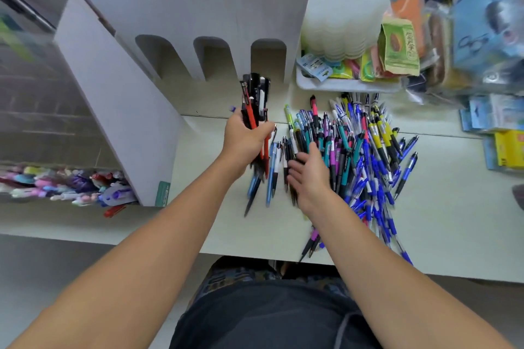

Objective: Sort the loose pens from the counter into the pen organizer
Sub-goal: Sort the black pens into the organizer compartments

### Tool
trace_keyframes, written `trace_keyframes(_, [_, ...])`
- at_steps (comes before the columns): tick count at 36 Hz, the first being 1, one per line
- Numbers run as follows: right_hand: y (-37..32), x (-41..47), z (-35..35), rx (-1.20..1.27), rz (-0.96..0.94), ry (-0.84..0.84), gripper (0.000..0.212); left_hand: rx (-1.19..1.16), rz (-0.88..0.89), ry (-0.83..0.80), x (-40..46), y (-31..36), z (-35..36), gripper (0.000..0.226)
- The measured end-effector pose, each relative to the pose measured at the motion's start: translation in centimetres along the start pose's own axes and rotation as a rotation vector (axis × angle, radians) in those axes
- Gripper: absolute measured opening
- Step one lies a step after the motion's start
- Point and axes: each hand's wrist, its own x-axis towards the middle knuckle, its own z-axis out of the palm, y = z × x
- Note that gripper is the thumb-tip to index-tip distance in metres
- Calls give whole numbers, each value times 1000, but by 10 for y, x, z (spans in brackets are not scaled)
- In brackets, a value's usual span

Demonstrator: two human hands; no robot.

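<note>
My left hand (244,141) grips a bundle of black and red pens (255,99), held upright just in front of the white pen organizer (181,17), near its rightmost arched slot (268,59). My right hand (307,174) lies with fingers spread and relaxed on the left side of a big heap of loose pens (365,156) on the pale counter (442,207). The heap holds blue, teal, yellow, purple and black pens. A few blue and black pens (269,176) lie between my two hands.
A white tray (346,84) of small packets with a stack of translucent lids stands behind the heap. Packaged goods and a yellow box (509,147) crowd the right side. Left of the organizer lies a bin of pastel pens (65,185). The counter's front edge runs near my waist.
</note>
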Motion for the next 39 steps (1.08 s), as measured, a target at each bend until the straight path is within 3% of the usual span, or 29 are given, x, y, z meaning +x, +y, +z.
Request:
trace_keyframes(4, [-33,2,-3,-355,-404,-7,19,254,43,-118,-2,-7,-18,20])
trace_keyframes(8, [-64,3,20,-467,-517,-73,19,339,25,-160,-11,-19,-32,19])
trace_keyframes(12, [-76,4,43,-722,-525,-249,16,223,-59,-146,-20,-23,-46,19])
trace_keyframes(15, [-67,13,56,-846,-614,-193,15,144,-177,-71,-23,-28,-59,23])
trace_keyframes(17, [-55,26,62,-1058,-677,-198,17,109,-236,-14,-24,-35,-69,27])
trace_keyframes(20, [-35,37,81,-1448,-698,-397,44,107,-277,33,-28,-47,-86,22])
trace_keyframes(23, [-21,43,114,-1553,-705,-526,61,61,-310,14,-32,-55,-98,23])
trace_keyframes(26, [-10,62,141,-1641,-688,-452,56,-52,-339,-2,-36,-57,-106,19])
trace_keyframes(30, [0,74,146,-1690,-738,-239,39,-150,-387,-63,-38,-57,-117,17])
trace_keyframes(34, [7,77,129,-1600,-772,-196,12,-259,-425,-118,-34,-63,-124,23])
trace_keyframes(36, [7,71,116,-1390,-695,-254,8,-283,-421,-119,-32,-64,-124,22])
trace_keyframes(39, [-7,30,91,-811,-423,-435,27,-277,-390,-131,-29,-61,-121,20])
